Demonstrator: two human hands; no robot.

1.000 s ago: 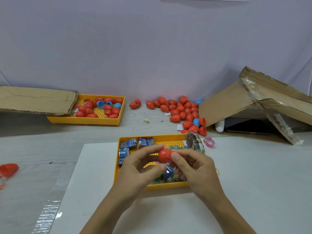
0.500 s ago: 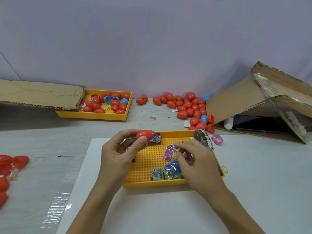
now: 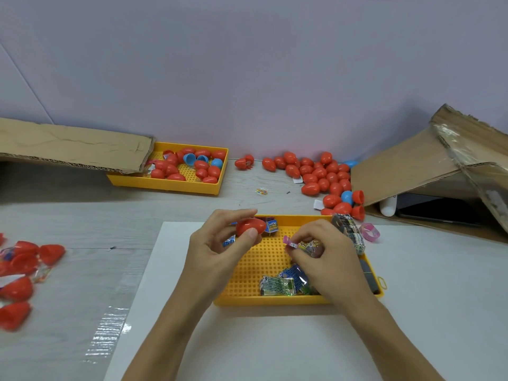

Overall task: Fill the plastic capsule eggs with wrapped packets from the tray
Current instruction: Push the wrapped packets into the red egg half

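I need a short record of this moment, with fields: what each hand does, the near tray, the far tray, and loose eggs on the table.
left hand: holds a red egg between thumb and fingers, above the near tray's far left part
right hand: pinches a wrapped packet with a pink end, over the near tray
near tray: yellow, on a white sheet; a few packets lie in it
far tray: yellow, holds red and blue eggs, partly under cardboard
loose eggs: a red pile by the wall; more red ones at far left

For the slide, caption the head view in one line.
Left hand holds a red capsule egg while the right hand pinches a wrapped packet over the yellow tray.
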